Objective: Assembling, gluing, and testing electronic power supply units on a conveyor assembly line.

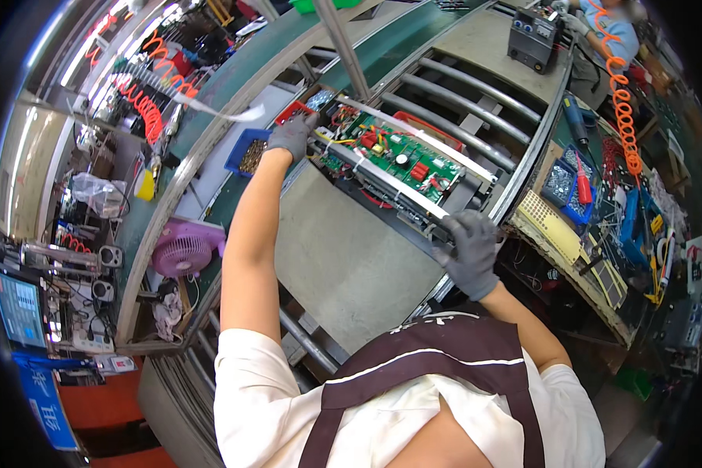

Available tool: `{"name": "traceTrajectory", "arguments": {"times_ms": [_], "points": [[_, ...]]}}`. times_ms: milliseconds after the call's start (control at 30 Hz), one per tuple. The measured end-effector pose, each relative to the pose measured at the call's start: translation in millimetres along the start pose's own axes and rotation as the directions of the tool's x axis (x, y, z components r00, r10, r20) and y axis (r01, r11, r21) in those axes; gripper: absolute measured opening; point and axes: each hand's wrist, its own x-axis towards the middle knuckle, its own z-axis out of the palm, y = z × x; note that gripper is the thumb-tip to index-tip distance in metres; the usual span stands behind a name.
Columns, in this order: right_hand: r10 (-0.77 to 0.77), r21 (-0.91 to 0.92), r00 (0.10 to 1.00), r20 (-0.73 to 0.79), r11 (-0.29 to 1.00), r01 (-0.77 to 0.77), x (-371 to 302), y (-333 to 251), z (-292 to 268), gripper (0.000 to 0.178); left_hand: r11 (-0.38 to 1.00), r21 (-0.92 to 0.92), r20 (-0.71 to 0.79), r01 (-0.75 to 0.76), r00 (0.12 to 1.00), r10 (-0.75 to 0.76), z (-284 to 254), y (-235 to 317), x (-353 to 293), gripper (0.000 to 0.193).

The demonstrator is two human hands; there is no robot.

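On the conveyor in front of me lies a long electronic assembly with a green circuit board [398, 156], red and yellow parts and pale side rails. My left hand [292, 138], in a grey glove, is at the assembly's left end, beside a red bin [294, 111]. Its fingers are curled together, and what they hold, if anything, is hidden. At the right end, my right hand [473, 253], also grey-gloved, has its fingers apart, close to the dark end of the assembly. A blue bin [246, 150] of small brass-coloured parts stands left of my left hand.
A bare grey board [343, 257] lies nearest me on the conveyor. Metal rollers [452, 101] run beyond the assembly. A purple fan [183, 248] stands left. Rightward, a bench carries blue bins [558, 183] and a red-handled tool [583, 183]. A co-worker [608, 31] stands near a dark machine [533, 37].
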Motion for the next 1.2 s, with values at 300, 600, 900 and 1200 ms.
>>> {"name": "traceTrajectory", "arguments": {"times_ms": [300, 600, 900, 1200], "points": [[-0.076, -0.147, 0.988, -0.138, 0.988, 0.055, -6.0, 23.8, 34.6, 0.046, 0.984, -0.171, -0.26, -0.057, 0.966, 0.01, 54.2, 12.9, 13.9, 0.033], [-0.203, -0.09, 0.958, -0.201, 0.978, 0.188, -4.3, 49.5, 32.0, 0.037, 0.974, -0.079, -0.177, 0.213, 0.958, -0.224, 36.5, 23.7, -24.6, 0.025], [-0.255, 0.102, 0.964, -0.08, 0.96, 0.262, 33.1, 125.5, 0.4, 0.068, 0.869, 0.01, 0.015, 0.494, 0.869, -0.494, 6.2, 87.7, -177.2, 0.029], [-0.003, 0.408, 0.974, 0.227, 0.908, -0.092, 61.2, 151.8, 11.7, 0.078, 0.813, -0.008, 0.067, 0.582, 0.812, -0.58, -36.0, 183.0, -290.3, 0.038]]}}
